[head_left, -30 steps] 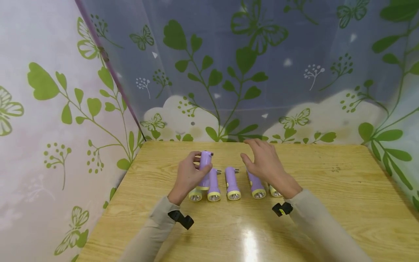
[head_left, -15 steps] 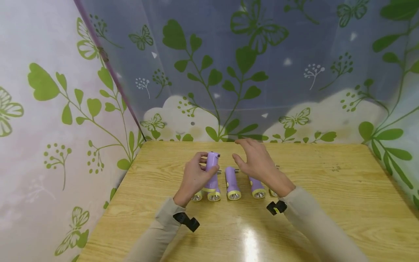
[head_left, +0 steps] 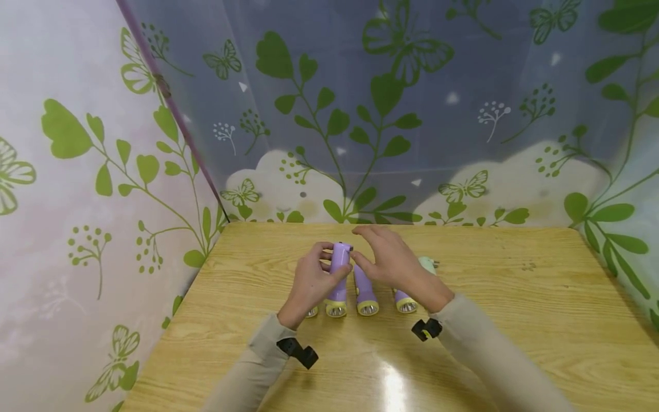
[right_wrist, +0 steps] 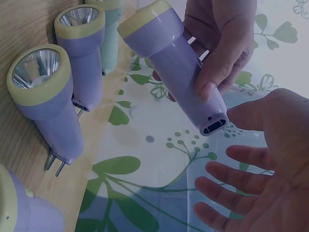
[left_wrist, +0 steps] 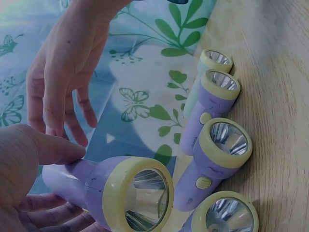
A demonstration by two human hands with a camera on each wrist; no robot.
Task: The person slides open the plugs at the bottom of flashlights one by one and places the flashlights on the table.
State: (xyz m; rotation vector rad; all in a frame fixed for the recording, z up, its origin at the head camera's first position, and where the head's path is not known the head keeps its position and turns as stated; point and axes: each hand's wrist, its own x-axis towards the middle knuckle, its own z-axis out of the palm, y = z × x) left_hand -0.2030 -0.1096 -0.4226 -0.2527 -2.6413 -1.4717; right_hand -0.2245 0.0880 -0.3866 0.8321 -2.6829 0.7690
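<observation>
My left hand (head_left: 315,279) grips a purple flashlight (head_left: 340,257) with a yellow rim, its thumb across the barrel. The flashlight is raised over the row on the table, lens end toward me. In the right wrist view its tail end shows a dark slot (right_wrist: 215,126). My right hand (head_left: 392,264) is beside that tail end, fingers spread and holding nothing, the thumb tip right at the flashlight's corner. Below stand more purple flashlights (head_left: 366,306) in a row. A mint-green flashlight (head_left: 427,264) at the right is mostly hidden behind my right hand.
The flashlights lie on a wooden table (head_left: 515,343), lenses facing me. Metal plug prongs (right_wrist: 57,164) stick out from one purple flashlight. Behind the table's far edge hangs a patterned curtain (head_left: 319,114); another covers the left side.
My left hand has carried the purple flashlight to the right. My right hand has moved left toward it, uncovering part of the mint-green flashlight at the right.
</observation>
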